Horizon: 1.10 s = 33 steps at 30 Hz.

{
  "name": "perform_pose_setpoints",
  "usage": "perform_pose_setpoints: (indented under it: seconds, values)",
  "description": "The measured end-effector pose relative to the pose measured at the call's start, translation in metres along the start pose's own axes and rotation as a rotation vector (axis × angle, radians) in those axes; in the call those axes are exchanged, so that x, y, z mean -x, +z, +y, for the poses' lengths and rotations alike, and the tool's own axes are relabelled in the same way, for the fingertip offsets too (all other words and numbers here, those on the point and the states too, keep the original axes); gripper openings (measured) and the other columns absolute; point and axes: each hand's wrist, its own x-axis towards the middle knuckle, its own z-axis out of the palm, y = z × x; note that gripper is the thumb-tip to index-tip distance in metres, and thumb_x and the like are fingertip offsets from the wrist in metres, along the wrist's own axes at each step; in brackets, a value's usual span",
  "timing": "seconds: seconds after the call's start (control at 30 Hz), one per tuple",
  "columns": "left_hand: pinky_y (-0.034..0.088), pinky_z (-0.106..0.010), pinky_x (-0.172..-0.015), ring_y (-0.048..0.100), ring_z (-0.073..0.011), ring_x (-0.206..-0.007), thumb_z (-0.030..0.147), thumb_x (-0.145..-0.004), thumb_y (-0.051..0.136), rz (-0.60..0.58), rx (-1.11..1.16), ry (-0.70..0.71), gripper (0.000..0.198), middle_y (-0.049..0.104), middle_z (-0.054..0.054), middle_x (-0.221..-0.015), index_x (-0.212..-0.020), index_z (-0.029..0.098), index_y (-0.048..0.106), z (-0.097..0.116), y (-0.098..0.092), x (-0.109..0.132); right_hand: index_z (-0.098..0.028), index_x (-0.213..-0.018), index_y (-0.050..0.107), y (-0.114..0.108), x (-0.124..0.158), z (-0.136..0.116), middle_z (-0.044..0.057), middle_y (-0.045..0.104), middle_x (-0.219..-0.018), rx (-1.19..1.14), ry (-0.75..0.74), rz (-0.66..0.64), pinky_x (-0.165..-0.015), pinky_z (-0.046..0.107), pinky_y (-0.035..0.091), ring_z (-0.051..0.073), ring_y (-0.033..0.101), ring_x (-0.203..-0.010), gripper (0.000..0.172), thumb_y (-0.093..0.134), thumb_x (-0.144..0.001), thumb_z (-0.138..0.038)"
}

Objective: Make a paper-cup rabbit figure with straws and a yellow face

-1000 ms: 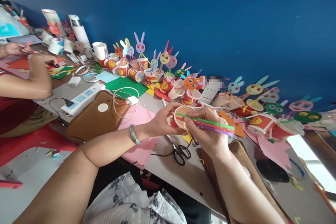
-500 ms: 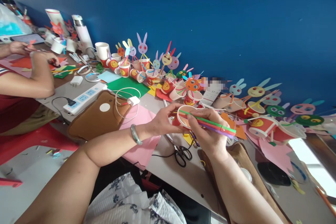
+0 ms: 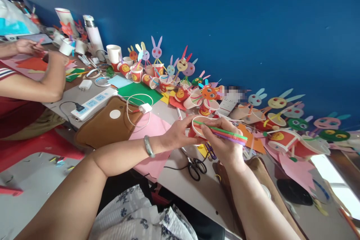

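My left hand [image 3: 176,135] is closed round a red-and-white paper cup [image 3: 199,130], its mouth tilted up toward me. In my right hand [image 3: 227,143] is a small bundle of straws [image 3: 234,136], green and purple ones showing most clearly. One end of the bundle reaches into the cup's mouth, and the fingers of my right hand lie at the rim. How far down the straws go inside the cup I cannot tell. Black-handled scissors [image 3: 197,168] lie on the table just below the cup.
Paper cups with paper rabbit heads [image 3: 209,92] line the wall side. Left are pink paper [image 3: 152,146], a brown cushion-like pad [image 3: 108,127] and a power strip [image 3: 94,104]. Another person's arm [image 3: 42,86] works at far left. A brown pad [image 3: 260,183] lies under my right forearm.
The straws have shifted slightly left and further toward the cup, with less of them sticking out past my right hand. The whole view has shifted a little. Both hands keep their holds.
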Motion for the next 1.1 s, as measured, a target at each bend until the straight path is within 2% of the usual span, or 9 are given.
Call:
perform_pose_setpoints:
  seconds: [0.2, 0.33, 0.43, 0.63, 0.77, 0.9, 1.0, 1.1]
  values:
    - [0.053, -0.036, -0.092, 0.066, -0.0259, -0.113, 0.044, -0.08, 0.082, -0.046, 0.032, -0.096, 0.067, 0.067, -0.009, -0.129, -0.138, 0.023, 0.056, -0.006, 0.009, 0.007, -0.022, -0.067, 0.06, -0.003, -0.007, 0.004, -0.001, 0.068, -0.064, -0.095, 0.051, -0.175, -0.059, 0.029, 0.045, 0.015, 0.058, -0.059, 0.015, 0.068, -0.077, -0.03]
    - [0.053, -0.035, -0.08, 0.067, -0.0233, -0.094, 0.049, -0.081, 0.078, -0.102, -0.028, -0.249, 0.062, 0.071, -0.008, -0.109, -0.131, 0.019, 0.056, -0.016, 0.015, 0.01, -0.021, -0.063, 0.057, -0.001, -0.011, 0.013, -0.001, 0.065, -0.062, -0.07, 0.136, -0.275, -0.055, 0.028, 0.042, 0.015, 0.055, -0.057, 0.016, 0.068, -0.072, -0.029]
    - [0.052, -0.033, -0.075, 0.064, -0.0205, -0.085, 0.048, -0.081, 0.078, -0.151, -0.075, -0.287, 0.058, 0.07, -0.005, -0.099, -0.126, 0.018, 0.056, -0.022, 0.016, 0.011, -0.021, -0.061, 0.057, -0.001, -0.013, 0.02, -0.001, 0.062, -0.06, -0.076, 0.176, -0.339, -0.053, 0.027, 0.041, 0.015, 0.054, -0.057, 0.022, 0.07, -0.072, -0.034]
    - [0.052, -0.032, -0.076, 0.062, -0.0179, -0.082, 0.041, -0.08, 0.078, -0.089, -0.024, -0.292, 0.054, 0.068, -0.003, -0.094, -0.125, 0.019, 0.058, -0.03, 0.021, 0.013, -0.021, -0.064, 0.06, -0.004, -0.015, 0.024, 0.001, 0.064, -0.063, -0.068, 0.123, -0.383, -0.056, 0.029, 0.043, 0.017, 0.057, -0.06, 0.03, 0.072, -0.079, -0.044]
    - [0.052, -0.033, -0.079, 0.064, -0.0181, -0.083, 0.043, -0.079, 0.08, -0.066, 0.015, -0.325, 0.057, 0.07, -0.004, -0.095, -0.125, 0.017, 0.058, -0.037, 0.023, 0.014, -0.02, -0.063, 0.06, -0.002, -0.017, 0.022, 0.002, 0.065, -0.063, -0.114, 0.147, -0.429, -0.056, 0.029, 0.044, 0.016, 0.057, -0.059, 0.03, 0.072, -0.076, -0.044]
    - [0.053, -0.035, -0.08, 0.065, -0.0202, -0.086, 0.049, -0.079, 0.08, -0.042, -0.025, -0.298, 0.059, 0.071, -0.006, -0.099, -0.124, 0.017, 0.058, -0.033, 0.02, 0.013, -0.019, -0.067, 0.064, 0.001, -0.018, 0.022, 0.002, 0.066, -0.066, -0.168, 0.19, -0.41, -0.057, 0.028, 0.045, 0.016, 0.059, -0.061, 0.026, 0.074, -0.074, -0.042]
    - [0.054, -0.038, -0.087, 0.066, -0.0237, -0.098, 0.048, -0.082, 0.078, -0.028, -0.026, -0.185, 0.06, 0.07, -0.009, -0.112, -0.129, 0.018, 0.057, -0.026, 0.016, 0.01, -0.019, -0.067, 0.064, 0.001, -0.018, 0.023, 0.002, 0.067, -0.067, -0.184, 0.231, -0.335, -0.057, 0.028, 0.045, 0.016, 0.059, -0.062, 0.024, 0.075, -0.072, -0.041]
    - [0.053, -0.04, -0.094, 0.066, -0.0253, -0.108, 0.046, -0.086, 0.076, -0.061, 0.046, -0.093, 0.058, 0.069, -0.012, -0.121, -0.133, 0.018, 0.056, -0.025, 0.015, 0.009, -0.02, -0.064, 0.062, -0.002, -0.019, 0.026, 0.001, 0.066, -0.065, -0.159, 0.238, -0.304, -0.054, 0.027, 0.044, 0.016, 0.058, -0.061, 0.025, 0.076, -0.07, -0.04]
